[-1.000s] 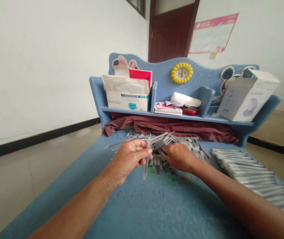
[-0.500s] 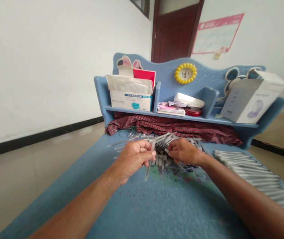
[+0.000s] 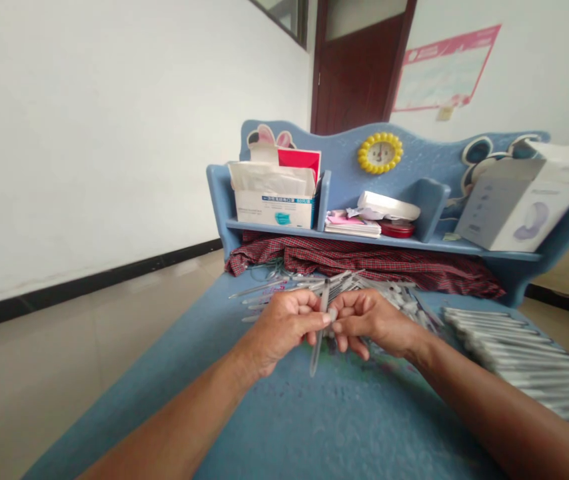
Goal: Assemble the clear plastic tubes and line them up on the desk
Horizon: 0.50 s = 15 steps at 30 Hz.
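Pen tube (image 3: 316, 357) sits between my left hand (image 3: 292, 325) and right hand (image 3: 377, 321), both in front of the loose pile of pen parts (image 3: 349, 283) toward the table's (image 3: 314, 427) back edge; row of pens (image 3: 529, 360) along the right edge, right of the pile. Behind the pile, cloth (image 3: 394, 263) runs under the shelf (image 3: 434, 203) at the back edge. On the shelf: mask box (image 3: 274, 208) left, booklets (image 3: 352, 227) then tin (image 3: 397, 230) middle, carton (image 3: 519, 207) right.

The tube (image 3: 316, 353) is greyish, the desk (image 3: 344, 427) blue, the cloth (image 3: 364, 262) red-checked.
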Each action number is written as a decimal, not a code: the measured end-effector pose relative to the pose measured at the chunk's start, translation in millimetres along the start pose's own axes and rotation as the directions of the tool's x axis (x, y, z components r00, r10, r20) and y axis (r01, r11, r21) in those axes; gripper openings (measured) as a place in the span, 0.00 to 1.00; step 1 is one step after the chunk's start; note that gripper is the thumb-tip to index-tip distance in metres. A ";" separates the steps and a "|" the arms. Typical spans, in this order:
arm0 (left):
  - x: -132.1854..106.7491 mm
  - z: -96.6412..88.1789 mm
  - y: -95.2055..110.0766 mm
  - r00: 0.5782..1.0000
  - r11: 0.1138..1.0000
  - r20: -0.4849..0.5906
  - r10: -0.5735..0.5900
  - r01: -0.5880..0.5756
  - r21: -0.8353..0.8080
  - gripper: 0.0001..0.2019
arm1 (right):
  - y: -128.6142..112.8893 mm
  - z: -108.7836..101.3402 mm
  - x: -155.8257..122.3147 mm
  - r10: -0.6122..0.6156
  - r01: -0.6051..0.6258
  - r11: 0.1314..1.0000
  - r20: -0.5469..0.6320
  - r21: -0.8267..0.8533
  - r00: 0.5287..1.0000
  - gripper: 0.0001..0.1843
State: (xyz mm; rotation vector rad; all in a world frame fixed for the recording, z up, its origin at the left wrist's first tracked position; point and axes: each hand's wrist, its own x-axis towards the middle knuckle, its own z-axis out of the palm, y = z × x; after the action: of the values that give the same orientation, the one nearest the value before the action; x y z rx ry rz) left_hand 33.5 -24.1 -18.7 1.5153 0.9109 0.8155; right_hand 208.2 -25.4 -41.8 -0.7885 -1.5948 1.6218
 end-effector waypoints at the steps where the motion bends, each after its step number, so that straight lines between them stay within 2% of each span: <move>1: -0.2 -0.1 0.1 1.000 1.000 0.005 -0.004 0.004 -0.003 0.05 | -0.9 0.9 -0.4 0.006 -0.006 1.000 -0.005 -0.018 1.000 0.12; 9: -0.1 0.0 -1.6 0.998 1.000 0.059 0.016 -0.017 0.018 0.02 | -11.6 -4.4 -4.0 0.031 -0.030 0.991 0.005 -0.134 1.000 0.16; 12: -0.3 -0.1 -1.1 0.997 1.000 0.071 0.007 -0.010 0.030 0.03 | -15.6 -11.9 -4.8 -0.049 0.042 0.994 -0.068 -0.105 0.996 0.16; 15: -1.1 0.2 1.0 0.997 1.000 0.078 -0.007 0.005 0.029 0.03 | -20.5 -21.4 -6.3 -0.145 0.138 0.989 -0.178 -0.052 0.973 0.14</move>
State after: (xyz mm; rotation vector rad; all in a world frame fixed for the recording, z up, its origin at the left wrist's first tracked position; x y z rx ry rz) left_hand 33.3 -25.2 -17.7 1.5582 0.8725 0.7366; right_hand 231.0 -19.2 -22.7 -0.8004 -1.5212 1.3808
